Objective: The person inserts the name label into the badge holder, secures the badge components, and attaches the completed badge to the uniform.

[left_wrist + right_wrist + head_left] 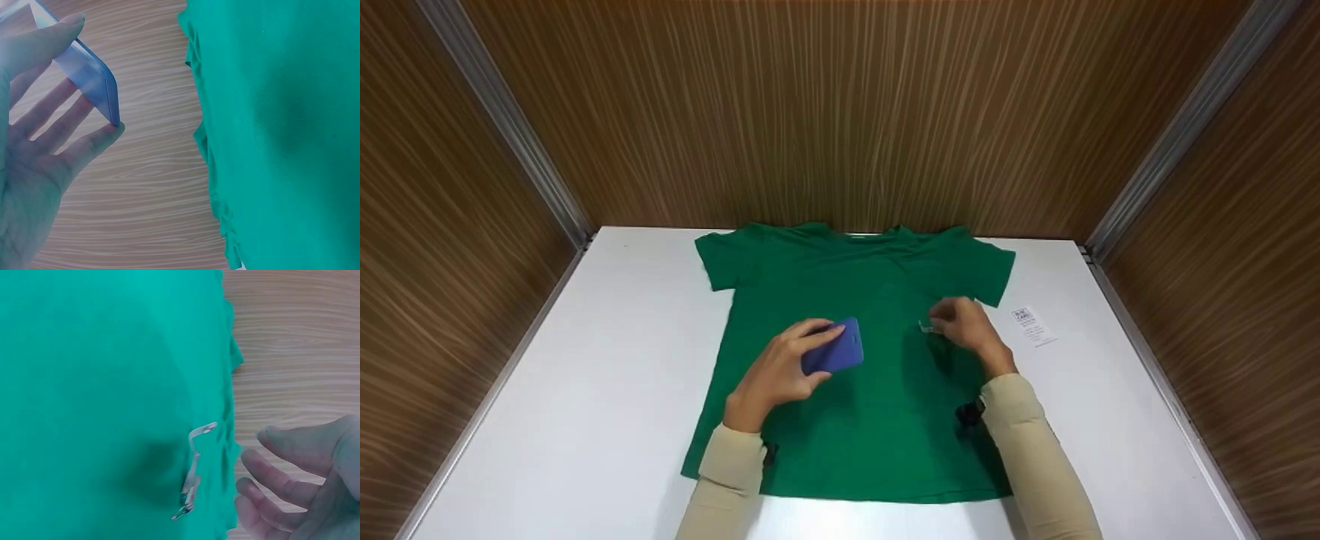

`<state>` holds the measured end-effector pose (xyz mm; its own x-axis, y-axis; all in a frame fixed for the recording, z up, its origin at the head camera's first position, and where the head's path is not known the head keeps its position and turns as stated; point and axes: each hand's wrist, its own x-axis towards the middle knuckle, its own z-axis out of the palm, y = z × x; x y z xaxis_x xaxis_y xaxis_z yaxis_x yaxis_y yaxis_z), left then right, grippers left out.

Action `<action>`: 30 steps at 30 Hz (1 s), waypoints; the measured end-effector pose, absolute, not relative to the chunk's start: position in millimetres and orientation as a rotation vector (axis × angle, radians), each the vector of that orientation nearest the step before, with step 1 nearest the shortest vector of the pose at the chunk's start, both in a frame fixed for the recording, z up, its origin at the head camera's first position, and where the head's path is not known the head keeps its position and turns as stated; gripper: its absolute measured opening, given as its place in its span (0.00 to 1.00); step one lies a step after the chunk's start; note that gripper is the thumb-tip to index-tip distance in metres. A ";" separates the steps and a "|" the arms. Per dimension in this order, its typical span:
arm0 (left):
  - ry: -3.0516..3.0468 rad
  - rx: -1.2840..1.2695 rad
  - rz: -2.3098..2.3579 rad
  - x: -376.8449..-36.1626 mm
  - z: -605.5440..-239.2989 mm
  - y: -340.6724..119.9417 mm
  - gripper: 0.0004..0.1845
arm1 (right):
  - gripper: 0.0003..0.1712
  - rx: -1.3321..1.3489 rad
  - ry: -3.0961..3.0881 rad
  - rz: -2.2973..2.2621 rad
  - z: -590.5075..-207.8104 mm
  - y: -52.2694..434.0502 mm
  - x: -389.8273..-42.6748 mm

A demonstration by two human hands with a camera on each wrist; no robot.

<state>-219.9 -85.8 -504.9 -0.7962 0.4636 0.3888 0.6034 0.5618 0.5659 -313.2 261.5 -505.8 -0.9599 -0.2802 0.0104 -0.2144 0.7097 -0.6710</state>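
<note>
matt green cloth t-shirt (pixel 847 420), smooth blue plastic block (pixel 834 350), glossy clear strip (pixel 193 472)

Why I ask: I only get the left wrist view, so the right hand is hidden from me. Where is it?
Observer: The right hand is over the green T-shirt, on its right side below the sleeve, level with the left hand that holds the blue flat object.
Operator: Is it holding anything?
Observer: It does not seem so. The right wrist view shows a small clear strip on the shirt just beyond its fingers, which are relaxed and apart from it.
Operator: Anything else beside the shirt?
Observer: A white printed card lies on the white table, right of the shirt.
</note>
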 end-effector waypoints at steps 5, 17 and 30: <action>-2.598 -0.888 -1.061 -219.5 -504.5 -85.6 0.37 | 0.12 -0.464 2.824 -1.135 -499.8 254.9 -305.0; -2.628 -0.877 -1.068 -218.8 -505.2 -83.4 0.36 | 0.10 -0.591 2.829 -1.197 -482.7 235.4 -277.6; -2.633 -0.887 -1.055 -218.0 -505.9 -80.8 0.36 | 0.08 -0.693 2.817 -1.285 -472.3 217.1 -245.7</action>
<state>-218.0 -80.8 -505.9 -0.8088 0.4652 0.3597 0.5849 0.5730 0.5741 -245.7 217.1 -472.3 -0.9041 -0.3751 0.2046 -0.4003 0.5765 -0.7123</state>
